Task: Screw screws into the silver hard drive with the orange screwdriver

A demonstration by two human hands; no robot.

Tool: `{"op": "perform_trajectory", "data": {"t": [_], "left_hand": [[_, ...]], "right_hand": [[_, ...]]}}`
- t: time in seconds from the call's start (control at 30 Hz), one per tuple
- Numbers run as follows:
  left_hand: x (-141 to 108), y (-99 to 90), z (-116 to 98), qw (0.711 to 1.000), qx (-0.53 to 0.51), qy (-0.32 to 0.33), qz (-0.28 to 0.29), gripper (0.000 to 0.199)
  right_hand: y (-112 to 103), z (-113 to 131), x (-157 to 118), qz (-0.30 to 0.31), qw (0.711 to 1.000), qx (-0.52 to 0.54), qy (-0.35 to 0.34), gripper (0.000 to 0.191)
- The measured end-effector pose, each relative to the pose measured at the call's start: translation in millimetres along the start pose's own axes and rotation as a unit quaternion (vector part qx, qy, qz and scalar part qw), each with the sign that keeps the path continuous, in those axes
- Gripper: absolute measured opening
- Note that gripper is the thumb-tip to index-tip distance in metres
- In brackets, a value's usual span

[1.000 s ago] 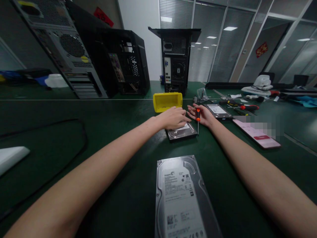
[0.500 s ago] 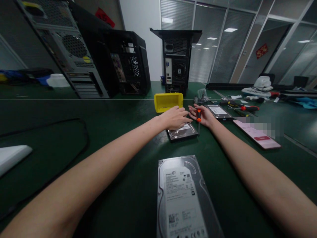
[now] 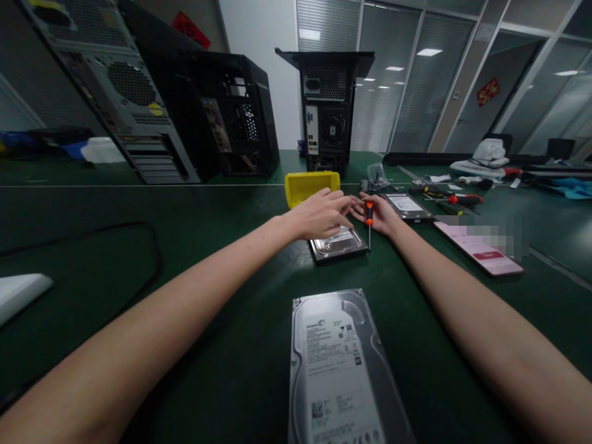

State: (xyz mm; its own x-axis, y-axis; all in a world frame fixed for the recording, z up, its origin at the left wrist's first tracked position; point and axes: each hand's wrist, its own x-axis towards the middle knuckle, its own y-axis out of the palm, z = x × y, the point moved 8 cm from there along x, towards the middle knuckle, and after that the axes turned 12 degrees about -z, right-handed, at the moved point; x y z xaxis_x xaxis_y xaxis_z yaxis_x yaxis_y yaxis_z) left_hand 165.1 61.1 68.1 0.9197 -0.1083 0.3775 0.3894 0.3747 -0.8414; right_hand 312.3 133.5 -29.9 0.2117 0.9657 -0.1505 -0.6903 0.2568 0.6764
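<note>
My right hand [image 3: 380, 213], palm turned up, holds a screwdriver [image 3: 369, 213] with an orange and black handle, its shaft pointing down beside a small hard drive [image 3: 339, 245]. Over that drive is my left hand [image 3: 321, 214], its fingers curled and the tips meeting the fingertips of my right hand. Whatever lies between those fingertips is too small to make out. A larger silver hard drive [image 3: 340, 370] with a white label lies flat in front of me. Just behind my left hand stands a yellow tray [image 3: 300, 185], partly covered by it.
Another drive [image 3: 406, 206] lies right of my right hand, near a pink-screened phone [image 3: 481, 248] and several tools [image 3: 465, 200]. Computer cases [image 3: 326, 111] stand along the back and left. A black cable [image 3: 155, 246] curves over the green table [image 3: 222, 320] at left.
My left hand has lifted slightly off the small drive, its fingertips coming up to those of my right hand. The right hand still holds the screwdriver. The view has shifted slightly.
</note>
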Motion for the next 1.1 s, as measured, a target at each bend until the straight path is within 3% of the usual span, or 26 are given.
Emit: {"op": "perform_trajectory", "data": {"t": [0.3, 0.57, 1.1], "left_hand": [[-1.1, 3.6, 1.4, 0.999, 0.036, -0.001, -0.005, 0.031], [-7.3, 9.3, 3.1, 0.999, 0.030, -0.035, 0.020, 0.036], [-10.8, 16.4, 1.7, 0.996, 0.037, -0.041, 0.066, 0.043]], "right_hand": [[0.0, -0.2, -0.2, -0.007, 1.000, 0.007, 0.005, 0.021], [-0.4, 0.4, -1.3, -0.017, 1.000, 0.008, 0.003, 0.020], [-1.1, 0.0, -0.3, -0.005, 1.000, 0.004, -0.001, 0.021]]}}
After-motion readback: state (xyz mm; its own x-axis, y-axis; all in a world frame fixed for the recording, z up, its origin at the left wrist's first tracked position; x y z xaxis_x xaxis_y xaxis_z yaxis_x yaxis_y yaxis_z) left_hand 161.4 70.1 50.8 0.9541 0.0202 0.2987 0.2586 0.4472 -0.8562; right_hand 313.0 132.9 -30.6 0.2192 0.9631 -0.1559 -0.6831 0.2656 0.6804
